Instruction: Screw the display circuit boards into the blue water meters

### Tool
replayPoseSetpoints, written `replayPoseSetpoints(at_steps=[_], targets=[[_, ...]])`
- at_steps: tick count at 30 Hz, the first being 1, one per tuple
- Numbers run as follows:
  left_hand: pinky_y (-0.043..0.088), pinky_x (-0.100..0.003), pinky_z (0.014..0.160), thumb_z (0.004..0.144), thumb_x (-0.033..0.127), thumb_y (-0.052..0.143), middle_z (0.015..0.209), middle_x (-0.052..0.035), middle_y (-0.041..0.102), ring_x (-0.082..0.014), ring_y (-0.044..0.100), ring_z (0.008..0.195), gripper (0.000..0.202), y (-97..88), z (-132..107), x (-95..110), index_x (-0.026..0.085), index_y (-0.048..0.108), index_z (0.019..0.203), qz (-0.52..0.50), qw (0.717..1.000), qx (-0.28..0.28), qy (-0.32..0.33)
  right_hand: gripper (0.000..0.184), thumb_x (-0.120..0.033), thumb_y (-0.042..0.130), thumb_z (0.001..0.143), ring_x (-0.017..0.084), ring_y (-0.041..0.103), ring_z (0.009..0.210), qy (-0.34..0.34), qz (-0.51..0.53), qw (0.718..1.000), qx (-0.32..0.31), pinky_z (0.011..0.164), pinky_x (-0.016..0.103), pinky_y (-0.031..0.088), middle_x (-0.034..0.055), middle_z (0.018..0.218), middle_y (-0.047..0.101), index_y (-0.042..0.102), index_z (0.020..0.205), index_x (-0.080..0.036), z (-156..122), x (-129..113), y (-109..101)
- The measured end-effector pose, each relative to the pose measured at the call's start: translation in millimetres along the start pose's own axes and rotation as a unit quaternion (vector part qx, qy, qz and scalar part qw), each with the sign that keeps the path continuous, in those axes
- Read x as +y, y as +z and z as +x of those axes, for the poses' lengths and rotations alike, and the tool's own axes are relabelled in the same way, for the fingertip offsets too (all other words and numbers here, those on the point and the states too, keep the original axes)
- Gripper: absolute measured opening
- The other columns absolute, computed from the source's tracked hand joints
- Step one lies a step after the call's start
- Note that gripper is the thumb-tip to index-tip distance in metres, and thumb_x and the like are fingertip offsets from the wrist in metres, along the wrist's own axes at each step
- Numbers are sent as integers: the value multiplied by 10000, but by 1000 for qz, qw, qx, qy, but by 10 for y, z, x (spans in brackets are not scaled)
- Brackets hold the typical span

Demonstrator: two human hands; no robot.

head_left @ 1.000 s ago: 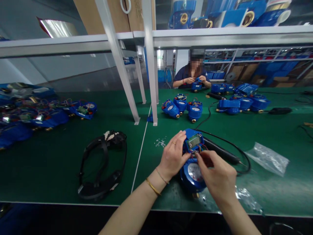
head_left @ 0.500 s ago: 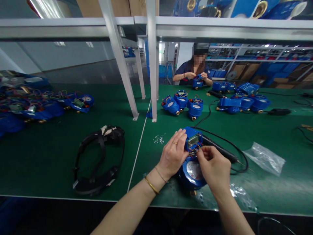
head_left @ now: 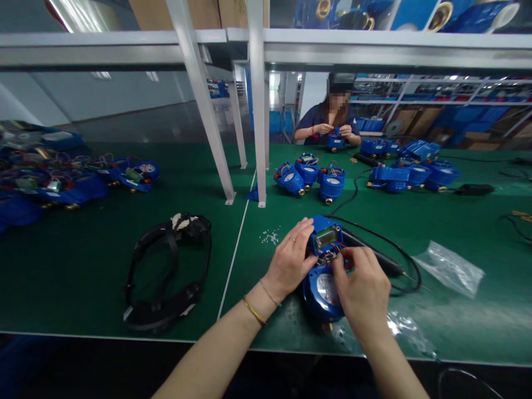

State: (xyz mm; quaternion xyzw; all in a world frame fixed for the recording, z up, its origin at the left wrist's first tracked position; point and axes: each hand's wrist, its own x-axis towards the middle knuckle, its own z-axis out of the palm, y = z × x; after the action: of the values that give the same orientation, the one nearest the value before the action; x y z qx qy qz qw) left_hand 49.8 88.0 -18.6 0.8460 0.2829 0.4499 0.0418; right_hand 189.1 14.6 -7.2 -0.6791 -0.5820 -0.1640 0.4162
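Note:
In front of me on the green bench lies a blue water meter (head_left: pixel 311 296) with a round dial and a brass fitting. Its blue display housing (head_left: pixel 325 223) is tipped up, showing a small screen and thin coloured wires (head_left: pixel 328 256) below it. My left hand (head_left: pixel 288 265) grips the housing's left side, fingers along its edge and thumb near the wires. My right hand (head_left: pixel 364 285) is closed in a pinch at the right of the wires; the fingertips seem to be on them, though exactly what they hold is hidden.
A corded black screwdriver (head_left: pixel 388 263) lies behind my right hand, near a clear plastic bag (head_left: pixel 453 270). Small white pieces (head_left: pixel 270 237) are scattered leftward, beside a black head strap (head_left: pixel 155 320). Shelf posts (head_left: pixel 258 138) rise ahead. Across the bench, a person (head_left: pixel 318 124) handles another meter.
My left hand has shifted slightly left and the display housing has turned a little, showing more of its screen. My right hand stays pinched at the wires.

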Motion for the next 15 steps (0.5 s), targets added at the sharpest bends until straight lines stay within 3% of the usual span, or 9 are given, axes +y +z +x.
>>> replayPoseSetpoints(at_steps=[4, 7, 10, 15], targets=[[462, -449, 1115, 828, 123, 648, 1399, -156, 549, -253, 478, 1353, 606, -18, 4, 2, 164, 373, 1365, 5, 1000, 4, 0, 245, -329, 437, 941, 171, 570, 640, 15, 1, 1000, 5, 578, 277, 375, 54, 770, 607, 578, 832, -161, -38, -24, 56], [460, -448, 1117, 820, 106, 649, 1399, -163, 547, -255, 483, 1349, 604, -37, 5, 7, 160, 380, 1358, 7, 1000, 9, 0, 249, -385, 500, 906, 160, 577, 571, 89, 80, 993, -18, 568, 272, 388, 26, 686, 618, 606, 830, -173, -52, 9, 82], [460, -441, 1116, 810, 97, 661, 1389, -172, 555, -256, 485, 1347, 597, -40, 1, 11, 147, 395, 1343, 10, 1000, 12, 3, 239, -419, 559, 860, 160, 602, 568, 190, 191, 961, -63, 583, 268, 433, 20, 696, 652, 616, 857, -187, -43, 42, 88], [467, -440, 1108, 807, 101, 674, 1382, -177, 560, -262, 484, 1348, 603, -15, -5, 10, 136, 398, 1342, 14, 1000, 20, 6, 271, -457, 589, 797, 167, 597, 562, 269, 273, 918, -104, 595, 281, 438, 35, 698, 663, 600, 841, -190, 26, 28, 67]])
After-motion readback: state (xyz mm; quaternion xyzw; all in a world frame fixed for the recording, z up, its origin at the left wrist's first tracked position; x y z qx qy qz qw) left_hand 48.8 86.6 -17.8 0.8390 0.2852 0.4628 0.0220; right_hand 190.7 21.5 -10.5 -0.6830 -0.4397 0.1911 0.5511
